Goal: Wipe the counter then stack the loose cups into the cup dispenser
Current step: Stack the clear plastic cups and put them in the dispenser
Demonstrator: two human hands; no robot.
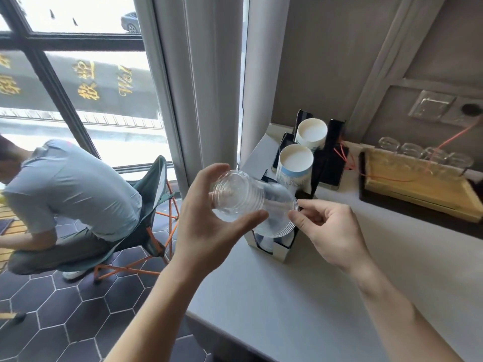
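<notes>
A nested stack of clear plastic cups [243, 198] lies on its side in the air above the near slot of the cup dispenser [281, 253]. My left hand [209, 226] wraps around the stack's base end. With thumb and fingers, my right hand [332, 231] pinches the rims at the stack's open end. Two stacks of white paper cups [295, 163] stand upright in the dispenser's farther slots. The grey counter [300, 304] runs below both hands.
A wooden tray in a dark frame [418, 189] holding several upturned glasses [423, 152] sits at the back right, with an orange cord across it. To the left, a person sits on a folding chair [154, 205] by the window. The counter edge [198, 316] drops to hexagon floor tiles.
</notes>
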